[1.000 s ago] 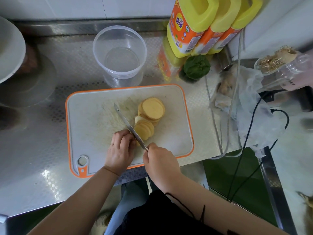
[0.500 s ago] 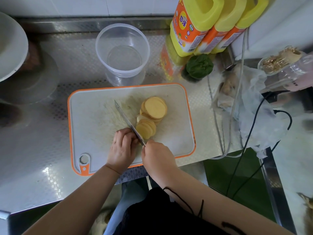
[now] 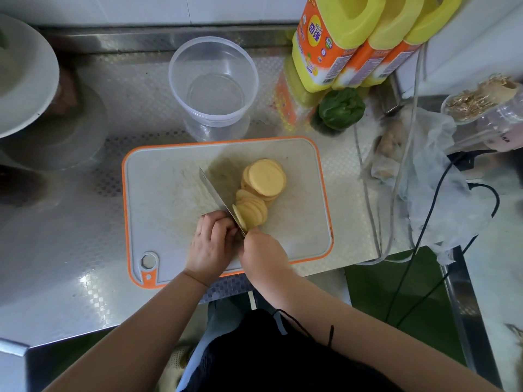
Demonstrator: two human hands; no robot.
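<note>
**On the cutting board (image 3: pixel 169 193), a knife (image 3: pixel 218 200) among potato slices (image 3: pixel 252 212)**

At frame centre, the right hand (image 3: pixel 264 250) grips the knife. The left hand (image 3: pixel 212 244) curls beside the blade, its hold hidden. The slices fan out just right of the blade. A clear tub (image 3: pixel 213 80) stands beyond.

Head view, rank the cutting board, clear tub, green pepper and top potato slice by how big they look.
1. cutting board
2. clear tub
3. green pepper and top potato slice: about alike, so not ranked
</note>
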